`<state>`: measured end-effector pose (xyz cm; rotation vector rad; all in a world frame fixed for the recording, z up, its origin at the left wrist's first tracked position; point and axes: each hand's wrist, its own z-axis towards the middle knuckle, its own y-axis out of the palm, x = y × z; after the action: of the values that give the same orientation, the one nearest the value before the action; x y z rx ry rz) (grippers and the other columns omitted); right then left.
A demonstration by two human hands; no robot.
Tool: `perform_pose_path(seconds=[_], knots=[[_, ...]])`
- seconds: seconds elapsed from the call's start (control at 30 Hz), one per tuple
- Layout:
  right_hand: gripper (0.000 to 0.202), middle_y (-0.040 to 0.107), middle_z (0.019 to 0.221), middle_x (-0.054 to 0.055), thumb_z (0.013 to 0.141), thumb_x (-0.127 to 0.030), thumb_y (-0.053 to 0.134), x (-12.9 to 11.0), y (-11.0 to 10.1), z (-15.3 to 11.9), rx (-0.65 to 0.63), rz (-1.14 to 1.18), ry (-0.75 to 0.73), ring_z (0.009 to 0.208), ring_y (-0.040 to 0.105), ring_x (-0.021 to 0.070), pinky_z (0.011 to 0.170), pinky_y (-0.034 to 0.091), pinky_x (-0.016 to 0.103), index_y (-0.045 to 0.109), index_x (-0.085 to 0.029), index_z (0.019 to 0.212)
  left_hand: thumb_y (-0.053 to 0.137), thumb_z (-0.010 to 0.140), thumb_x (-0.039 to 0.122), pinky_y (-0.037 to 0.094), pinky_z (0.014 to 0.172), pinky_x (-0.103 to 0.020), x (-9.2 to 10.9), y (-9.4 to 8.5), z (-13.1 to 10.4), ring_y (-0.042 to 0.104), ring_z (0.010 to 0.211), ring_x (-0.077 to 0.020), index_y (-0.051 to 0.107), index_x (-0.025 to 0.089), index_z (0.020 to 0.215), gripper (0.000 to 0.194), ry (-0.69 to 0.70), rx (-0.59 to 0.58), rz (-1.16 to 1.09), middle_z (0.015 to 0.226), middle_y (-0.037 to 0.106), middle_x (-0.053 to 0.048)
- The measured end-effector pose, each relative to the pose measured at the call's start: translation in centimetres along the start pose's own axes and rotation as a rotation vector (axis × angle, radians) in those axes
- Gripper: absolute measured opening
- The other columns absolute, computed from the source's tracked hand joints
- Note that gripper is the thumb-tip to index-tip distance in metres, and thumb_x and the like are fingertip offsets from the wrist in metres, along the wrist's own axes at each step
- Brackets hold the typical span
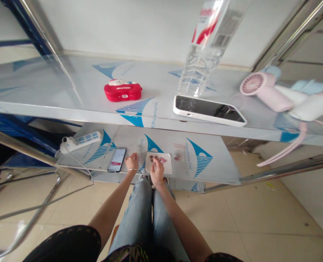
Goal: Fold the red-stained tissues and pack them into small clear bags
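Note:
My left hand is closed on the lower shelf, fingers curled. It rests by a clear plastic bag, and what it holds, if anything, is hidden. My right hand is over a white square sheet that carries small dark red pieces. Its fingertips are pinched together at these pieces, and anything between them is too small to name. A phone with a lit screen lies just left of my left hand. To the right of the sheet is a small clear packet with red bits in it.
On the upper shelf are a red case, a clear water bottle, a white-cased phone and a pink handheld fan, whose strap hangs over the edge. A white power strip sits at the lower shelf's left end.

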<state>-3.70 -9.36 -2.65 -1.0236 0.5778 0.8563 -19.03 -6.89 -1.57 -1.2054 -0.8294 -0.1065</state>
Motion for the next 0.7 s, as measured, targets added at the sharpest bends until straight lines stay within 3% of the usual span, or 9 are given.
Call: perform_pose_path(seconds=[0.17,0.33,0.47,0.7], knots=[[0.022,0.069,0.095,0.011,0.081,-0.020,0.051,-2.5,-0.2,0.2,-0.117,0.218,-0.016,0.087,0.064,0.0210,0.081,0.049,0.034,0.065,-0.016,0.098,0.050,0.084,0.027,0.048,0.076,-0.026,1.9,-2.5,-1.7,0.067,0.084,-0.0184,0.069,0.018,0.095,0.024,0.058,0.124,-0.364,0.097,0.071,-0.008],[0.024,0.070,0.091,0.010,0.081,-0.029,0.054,-5.2,-1.2,0.9,-0.139,0.321,0.075,0.070,0.064,0.0175,0.066,0.051,0.029,0.067,-0.016,0.097,0.054,0.082,0.033,0.051,0.072,-0.027,5.1,-5.4,-5.8,0.067,0.078,-0.0175,0.069,0.018,0.094,0.024,0.102,0.053,-0.543,0.092,0.072,-0.006],[0.024,0.071,0.086,0.009,0.081,-0.033,0.055,-6.8,-2.7,0.8,-0.082,0.324,0.107,0.067,0.063,0.0176,0.064,0.051,0.029,0.068,-0.016,0.093,0.049,0.085,0.036,0.053,0.076,-0.029,6.5,-6.7,-8.4,0.066,0.087,-0.0192,0.068,0.015,0.099,0.031,0.070,0.014,-0.691,0.098,0.071,-0.009],[0.021,0.072,0.084,0.008,0.082,-0.028,0.052,-7.3,-4.8,0.4,-0.059,0.287,0.134,0.072,0.065,0.0196,0.068,0.052,0.031,0.070,-0.018,0.088,0.050,0.085,0.027,0.052,0.086,-0.030,7.3,-7.5,-9.7,0.064,0.099,-0.0184,0.064,0.017,0.108,0.030,0.120,-0.091,-0.713,0.109,0.068,-0.008]])
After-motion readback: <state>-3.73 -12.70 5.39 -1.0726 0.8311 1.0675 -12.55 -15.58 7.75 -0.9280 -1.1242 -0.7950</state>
